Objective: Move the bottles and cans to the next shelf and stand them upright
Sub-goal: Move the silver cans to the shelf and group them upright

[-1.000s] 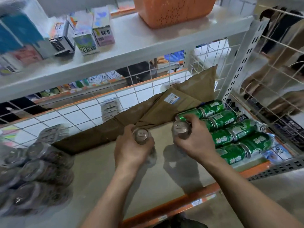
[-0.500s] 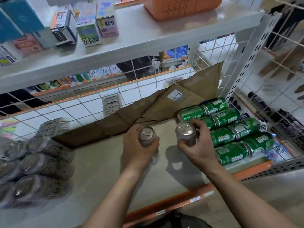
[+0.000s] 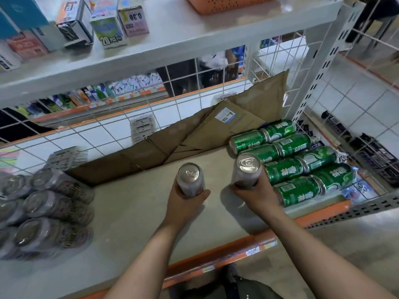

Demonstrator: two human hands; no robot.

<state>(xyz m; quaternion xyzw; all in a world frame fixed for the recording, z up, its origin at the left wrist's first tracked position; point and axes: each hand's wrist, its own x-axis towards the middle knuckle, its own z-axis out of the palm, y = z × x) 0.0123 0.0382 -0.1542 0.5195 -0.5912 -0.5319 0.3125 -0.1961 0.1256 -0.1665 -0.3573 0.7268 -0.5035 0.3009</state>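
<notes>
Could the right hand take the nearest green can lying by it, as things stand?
Probably not yet: the right hand grips a silver can. The green can lies right beside it, nothing between.

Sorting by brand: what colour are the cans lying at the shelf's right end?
Green cans with white lettering; head view.

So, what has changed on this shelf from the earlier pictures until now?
The left hand and the right hand have raised their silver cans, the left can and the right can, toward the camera; more of each can's side shows now. Neither was let go. The green cans still lie on their sides at the right, and the wrapped cans stay at the left.
</notes>
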